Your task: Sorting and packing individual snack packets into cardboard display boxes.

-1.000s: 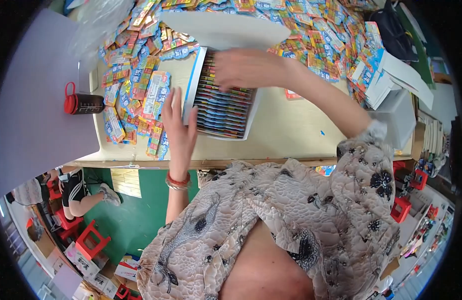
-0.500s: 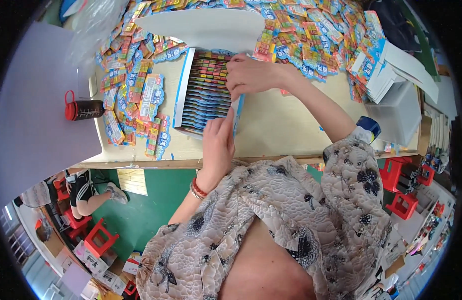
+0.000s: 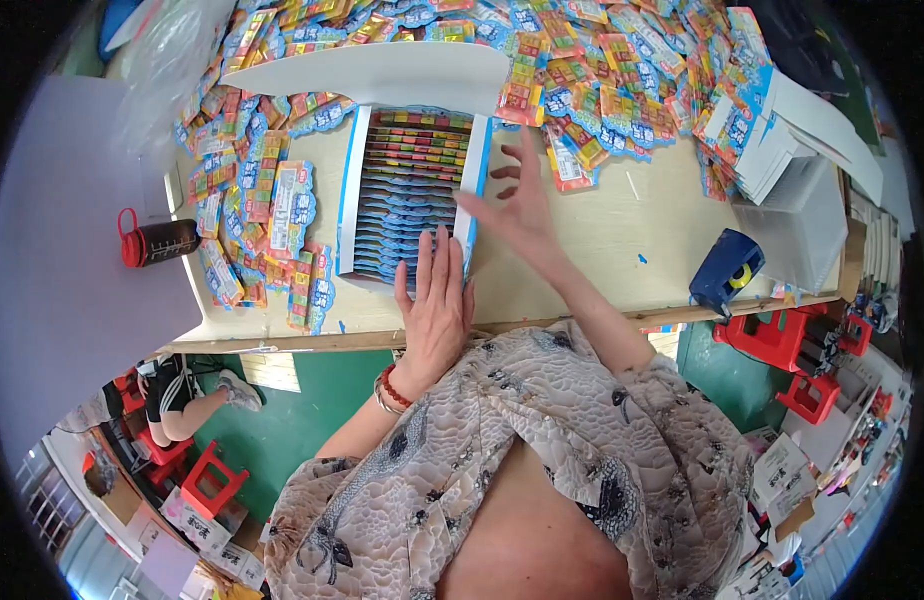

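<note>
An open cardboard display box point(image 3: 350, 195), white with blue edges, stands on the table in front of me. Inside it a row of colourful blister packs point(image 3: 412, 185) is packed on edge. Its white lid flap point(image 3: 382, 75) is raised at the far side. My left hand point(image 3: 434, 305) lies with fingers stretched against the box's near wall, holding nothing. Beside the right wall, my right hand point(image 3: 522, 205) is open with fingers apart and thumb near the box edge; nothing is in it.
Loose blister packs point(image 3: 292, 205) pile up left of the box and across the far table. A dark bottle with red lid point(image 3: 160, 238) is at left. On the right are a blue tape dispenser point(image 3: 724, 272), a clear plastic bin point(image 3: 807, 220) and flat white cartons point(image 3: 782, 130).
My right hand has come out of the box, drawn nearer and opened. My left hand has flattened at the near wall. The view has shifted, uncovering the tape dispenser.
</note>
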Tool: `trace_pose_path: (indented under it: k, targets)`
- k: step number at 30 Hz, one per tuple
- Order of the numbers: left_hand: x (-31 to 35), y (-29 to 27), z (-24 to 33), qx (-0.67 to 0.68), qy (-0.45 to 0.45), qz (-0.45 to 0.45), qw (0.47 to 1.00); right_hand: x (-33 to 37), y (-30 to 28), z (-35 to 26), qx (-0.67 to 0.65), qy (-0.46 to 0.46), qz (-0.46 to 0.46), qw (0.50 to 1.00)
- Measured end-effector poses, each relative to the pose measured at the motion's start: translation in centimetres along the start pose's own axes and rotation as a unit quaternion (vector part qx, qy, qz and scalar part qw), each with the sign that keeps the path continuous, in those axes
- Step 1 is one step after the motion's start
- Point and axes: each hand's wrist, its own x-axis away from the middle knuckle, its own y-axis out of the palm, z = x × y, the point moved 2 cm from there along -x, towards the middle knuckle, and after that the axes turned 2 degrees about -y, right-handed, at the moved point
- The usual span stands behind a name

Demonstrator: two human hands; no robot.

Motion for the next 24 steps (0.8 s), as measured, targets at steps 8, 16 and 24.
trace_pose_path:
  k: [8, 16, 24]
  targets:
    - [-2.0, -1.0, 1.7, 0.057, 0.034, -0.020, 0.998, -9.7, -1.0, 1.2, 0.090, -0.223, 0.024, 0.970]
    - [-12.4, -0.9, -12.6, 0.442, -0.119, 0.241, 0.856, -11.0, -1.8, 0.2, 0.017, -0.157, -0.090, 0.983]
    - [-17.5, 2.8, -16.7, 0.661, 0.064, 0.076, 0.744, -9.6, -2.0, -1.1, -0.049, -0.086, -0.163, 0.982]
